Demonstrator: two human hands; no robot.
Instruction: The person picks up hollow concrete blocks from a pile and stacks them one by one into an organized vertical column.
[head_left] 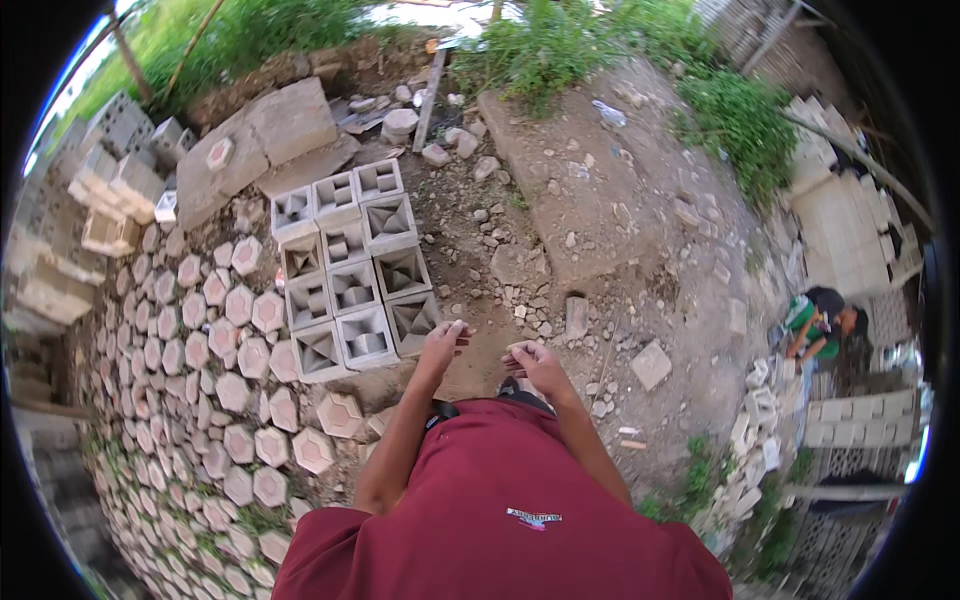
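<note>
In front of me to the left stands a group of square decorative concrete blocks (351, 287), set side by side in rows with their hollow patterned faces up. My left hand (443, 346) hovers by the nearest right corner block (413, 322); its fingers are loosely bent and apart, with nothing seen in them. Whether it touches that block I cannot tell. My right hand (540, 368) is held over the dirt in front of my body, fingers half curled and apart, also with nothing visible in it.
Hexagonal pavers (232, 391) cover the ground at left. Stacked hollow blocks (120, 180) line the far left. Rubble (530, 318) and a broken concrete slab (290, 118) lie ahead. At far right a person (825, 320) bends down near more stacked blocks (862, 418).
</note>
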